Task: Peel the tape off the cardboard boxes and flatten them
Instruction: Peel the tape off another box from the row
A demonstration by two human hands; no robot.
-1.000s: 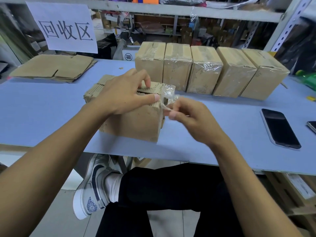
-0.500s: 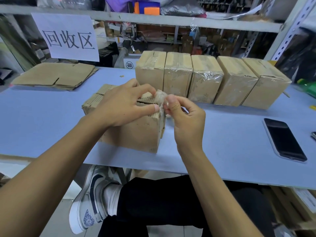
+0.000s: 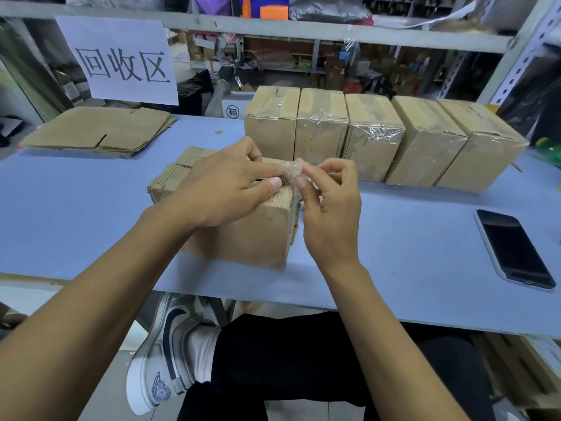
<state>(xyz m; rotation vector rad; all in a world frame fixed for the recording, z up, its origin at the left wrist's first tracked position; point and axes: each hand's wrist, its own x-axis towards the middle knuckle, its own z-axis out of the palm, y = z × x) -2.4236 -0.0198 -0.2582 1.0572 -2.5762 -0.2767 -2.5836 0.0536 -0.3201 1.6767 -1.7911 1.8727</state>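
A brown cardboard box point(image 3: 243, 238) stands near the table's front edge. My left hand point(image 3: 224, 189) rests on its top, thumb pressing the upper right edge. My right hand point(image 3: 328, 208) is just right of the box and pinches a crumpled wad of clear tape point(image 3: 292, 171) at the box's top right corner, between thumb and forefinger. Whether the wad is still stuck to the box I cannot tell. Behind stands a row of several taped boxes point(image 3: 373, 141).
A stack of flattened cardboard point(image 3: 97, 132) lies at the back left under a white paper sign point(image 3: 121, 60). A black phone point(image 3: 513, 247) lies on the blue table point(image 3: 76, 223) at the right. Shelving stands behind; my crossed leg and shoe sit below the table edge.
My right hand came in from the right to the box corner and rolled the loose tape strip into a tight wad. My left hand stayed on the box top.
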